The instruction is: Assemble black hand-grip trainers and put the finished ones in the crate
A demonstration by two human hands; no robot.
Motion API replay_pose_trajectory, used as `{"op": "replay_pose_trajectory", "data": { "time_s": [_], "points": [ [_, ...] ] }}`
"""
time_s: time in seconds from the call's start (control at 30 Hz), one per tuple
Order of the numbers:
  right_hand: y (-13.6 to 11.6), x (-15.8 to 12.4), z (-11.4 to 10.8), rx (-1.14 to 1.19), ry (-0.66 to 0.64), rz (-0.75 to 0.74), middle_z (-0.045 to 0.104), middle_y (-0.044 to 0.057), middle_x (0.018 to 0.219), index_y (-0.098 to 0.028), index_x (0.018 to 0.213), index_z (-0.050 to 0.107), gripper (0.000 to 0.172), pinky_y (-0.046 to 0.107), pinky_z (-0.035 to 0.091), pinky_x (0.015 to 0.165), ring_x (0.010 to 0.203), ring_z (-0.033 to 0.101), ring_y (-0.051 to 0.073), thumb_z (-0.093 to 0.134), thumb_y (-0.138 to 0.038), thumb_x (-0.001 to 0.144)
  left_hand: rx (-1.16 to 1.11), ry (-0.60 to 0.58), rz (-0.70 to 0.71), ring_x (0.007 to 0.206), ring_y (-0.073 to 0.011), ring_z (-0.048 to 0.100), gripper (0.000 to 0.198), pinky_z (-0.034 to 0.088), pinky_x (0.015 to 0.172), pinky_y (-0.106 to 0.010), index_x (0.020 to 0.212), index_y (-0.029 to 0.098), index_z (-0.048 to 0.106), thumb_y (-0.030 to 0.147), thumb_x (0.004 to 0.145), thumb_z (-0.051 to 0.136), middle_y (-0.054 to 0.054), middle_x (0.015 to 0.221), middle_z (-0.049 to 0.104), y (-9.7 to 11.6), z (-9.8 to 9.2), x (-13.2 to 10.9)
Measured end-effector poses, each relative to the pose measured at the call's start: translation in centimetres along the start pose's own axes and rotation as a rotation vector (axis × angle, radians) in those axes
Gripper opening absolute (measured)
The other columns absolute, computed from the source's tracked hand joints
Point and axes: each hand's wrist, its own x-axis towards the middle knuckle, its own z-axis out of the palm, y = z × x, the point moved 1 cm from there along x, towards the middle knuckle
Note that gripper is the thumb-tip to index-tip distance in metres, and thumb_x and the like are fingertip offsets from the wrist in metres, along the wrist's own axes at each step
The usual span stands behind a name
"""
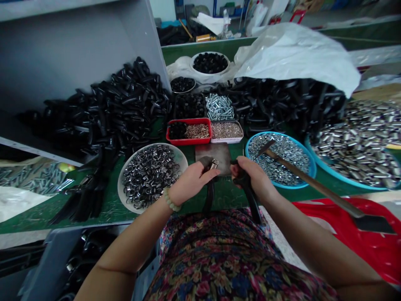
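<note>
Left hand (191,182) clenches a handle (208,200) already carrying a spring (214,164), right hand (255,179) grips a second handle (253,205), seemingly not yet joined; a big pile (125,104) waits.

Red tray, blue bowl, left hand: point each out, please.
red tray (189,142), head view, front rim.
blue bowl (282,186), head view, front rim.
left hand (191,182), head view, back of the hand.

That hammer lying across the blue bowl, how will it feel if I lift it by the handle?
The hammer looks stiff and probably head-heavy: its metal head rests in the blue bowl, the long handle jutting over the rim. Lifting may drag the head through the small metal parts, scattering some. Your left hand and right hand each grip a black handle.
</note>
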Motion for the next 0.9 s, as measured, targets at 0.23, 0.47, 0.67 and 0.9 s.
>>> {"op": "replay_pose_trajectory", "data": {
  "time_s": [0.23, 0.47, 0.67, 0.9],
  "points": [
    [0.8, -0.6, 0.7, -0.211, 0.005, -0.033, 0.044, -0.003, 0.063, -0.02, 0.071, 0.047, 0.046, 0.022, 0.034, 0.037, 0.046, 0.043, 0.009, 0.041, -0.062, 0.088, 0.109, -0.02, 0.033, 0.073, -0.0176, 0.059, 0.034, 0.045, 0.071, -0.028, 0.086, 0.018, 0.061, 0.044, 0.094, 0.04, -0.004, 0.079, 0.064, 0.8, 1.2, -0.2],
    [-1.0, -0.6, 0.5, -0.586, -0.077, -0.191, 0.048, -0.001, 0.062, -0.02, 0.065, 0.048, 0.042, 0.025, 0.036, 0.053, 0.06, 0.046, 0.013, 0.039, -0.05, 0.093, 0.432, -0.073, 0.05, 0.064, -0.0175, 0.059, 0.038, 0.045, 0.063, -0.027, 0.084, 0.017, 0.062, 0.046, 0.093, 0.04, -0.006, 0.073, 0.062, 0.1, 1.3, -0.6],
    [-0.2, -1.0, 1.4, -0.556, -0.138, -0.158, 0.046, -0.001, 0.059, -0.02, 0.062, 0.048, 0.042, 0.025, 0.033, 0.05, 0.058, 0.044, 0.013, 0.041, -0.048, 0.091, 0.416, -0.176, 0.042, 0.059, -0.0169, 0.057, 0.037, 0.043, 0.06, -0.026, 0.076, 0.016, 0.062, 0.046, 0.091, 0.044, -0.006, 0.066, 0.06, -0.3, 1.5, -0.9],
    [0.1, -1.7, 3.2, -0.406, 0.048, -0.234, 0.042, -0.002, 0.062, -0.02, 0.064, 0.042, 0.039, 0.025, 0.034, 0.056, 0.06, 0.04, 0.012, 0.04, -0.047, 0.092, 0.264, 0.018, -0.035, 0.062, -0.0173, 0.057, 0.04, 0.041, 0.06, -0.028, 0.077, 0.016, 0.06, 0.042, 0.095, 0.035, -0.007, 0.069, 0.063, 0.7, 3.6, -1.4]
  ]
}}
